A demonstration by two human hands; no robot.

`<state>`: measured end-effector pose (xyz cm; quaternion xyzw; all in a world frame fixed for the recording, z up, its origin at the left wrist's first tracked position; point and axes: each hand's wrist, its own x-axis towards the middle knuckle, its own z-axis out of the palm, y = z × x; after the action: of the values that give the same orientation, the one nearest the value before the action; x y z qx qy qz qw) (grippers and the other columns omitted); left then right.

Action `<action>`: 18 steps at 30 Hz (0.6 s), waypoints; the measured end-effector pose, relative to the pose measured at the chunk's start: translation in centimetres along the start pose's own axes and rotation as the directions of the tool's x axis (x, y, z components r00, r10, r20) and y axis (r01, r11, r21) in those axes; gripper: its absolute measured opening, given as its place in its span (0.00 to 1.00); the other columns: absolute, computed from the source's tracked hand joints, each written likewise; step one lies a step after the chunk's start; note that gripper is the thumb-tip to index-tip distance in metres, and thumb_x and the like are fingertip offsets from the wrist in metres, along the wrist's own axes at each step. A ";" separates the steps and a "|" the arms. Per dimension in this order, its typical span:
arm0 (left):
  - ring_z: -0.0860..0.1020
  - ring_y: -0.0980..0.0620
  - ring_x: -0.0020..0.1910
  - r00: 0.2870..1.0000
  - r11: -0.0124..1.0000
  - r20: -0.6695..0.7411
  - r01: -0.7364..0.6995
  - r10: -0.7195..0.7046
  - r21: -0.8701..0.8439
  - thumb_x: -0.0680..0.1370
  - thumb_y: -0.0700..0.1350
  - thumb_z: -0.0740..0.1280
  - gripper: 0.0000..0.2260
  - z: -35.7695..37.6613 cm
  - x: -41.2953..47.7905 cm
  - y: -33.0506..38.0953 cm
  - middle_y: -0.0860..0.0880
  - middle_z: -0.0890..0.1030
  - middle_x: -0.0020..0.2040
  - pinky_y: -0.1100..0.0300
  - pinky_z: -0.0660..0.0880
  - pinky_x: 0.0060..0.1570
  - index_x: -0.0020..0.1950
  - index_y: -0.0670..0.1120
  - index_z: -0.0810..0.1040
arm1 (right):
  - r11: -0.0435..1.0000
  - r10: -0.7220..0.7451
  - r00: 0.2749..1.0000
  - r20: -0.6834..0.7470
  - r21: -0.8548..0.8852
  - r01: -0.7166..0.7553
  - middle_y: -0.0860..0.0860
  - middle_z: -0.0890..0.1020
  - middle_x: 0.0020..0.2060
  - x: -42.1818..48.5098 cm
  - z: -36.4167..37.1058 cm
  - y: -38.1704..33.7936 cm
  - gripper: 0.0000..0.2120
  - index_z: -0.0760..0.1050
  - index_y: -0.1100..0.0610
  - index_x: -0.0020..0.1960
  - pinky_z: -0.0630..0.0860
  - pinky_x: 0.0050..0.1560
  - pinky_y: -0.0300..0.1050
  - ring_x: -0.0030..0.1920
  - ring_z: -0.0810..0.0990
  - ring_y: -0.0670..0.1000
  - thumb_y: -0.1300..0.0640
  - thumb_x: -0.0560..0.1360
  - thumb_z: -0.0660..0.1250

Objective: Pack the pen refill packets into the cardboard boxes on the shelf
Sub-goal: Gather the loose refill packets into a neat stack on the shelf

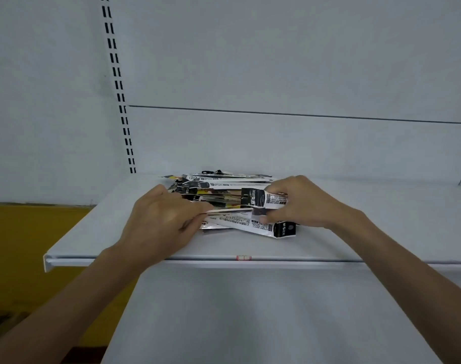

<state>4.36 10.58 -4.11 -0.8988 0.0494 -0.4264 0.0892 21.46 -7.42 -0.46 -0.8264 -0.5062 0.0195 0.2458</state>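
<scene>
A loose pile of pen refill packets (pixel 224 183), long and flat with black, white and yellow printing, lies on a white shelf (pixel 355 232). My left hand (pixel 161 219) grips the left ends of a few packets at the front of the pile. My right hand (pixel 300 202) pinches the black-and-white header end of a packet (pixel 263 199) lifted a little above the pile. Another packet (pixel 271 228) lies flat under my right hand, its black end pointing right. No cardboard box is in view.
The shelf's front edge (pixel 198 260) carries a small red mark (pixel 243 258). A slotted upright (pixel 119 88) runs up the white back wall at the left. A lower white shelf surface (pixel 250 311) lies below, and a yellow floor (pixel 27 232) shows at the left.
</scene>
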 end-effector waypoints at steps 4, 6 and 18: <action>0.68 0.52 0.23 0.999 0.999 -0.003 0.042 -0.042 0.023 0.74 0.49 0.63 0.11 0.0 -0.4 -0.6 0.52 0.76 0.24 0.64 0.60 0.34 0.46 0.49 0.84 | 0.992 -0.032 0.998 -0.059 -0.122 0.025 0.53 0.75 0.34 0.7 0.4 0.1 0.13 0.73 0.61 0.36 0.64 0.36 0.47 0.36 0.70 0.53 0.55 0.69 0.73; 0.69 0.52 0.24 0.998 0.998 -0.004 0.057 -0.057 0.025 0.74 0.50 0.63 0.11 0.0 -0.7 -0.9 0.52 0.77 0.26 0.64 0.57 0.35 0.46 0.49 0.84 | 0.990 -0.023 0.996 -0.084 -0.141 0.011 0.51 0.74 0.30 0.9 0.1 0.0 0.11 0.71 0.55 0.33 0.65 0.35 0.46 0.34 0.71 0.52 0.56 0.70 0.71; 0.77 0.60 0.33 0.913 0.845 0.055 0.395 -0.403 -0.361 0.72 0.59 0.59 0.16 -0.7 -1.0 0.4 0.59 0.82 0.37 0.64 0.74 0.35 0.42 0.52 0.82 | 0.974 -0.049 0.941 -0.334 0.193 0.119 0.44 0.77 0.32 0.8 -3.2 0.0 0.13 0.79 0.51 0.50 0.67 0.33 0.38 0.31 0.71 0.45 0.65 0.71 0.64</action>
<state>3.18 10.30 -4.49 -0.8851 -0.0592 -0.4291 -0.1703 22.73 -7.98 2.56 -0.7651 -0.4883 -0.0750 0.4129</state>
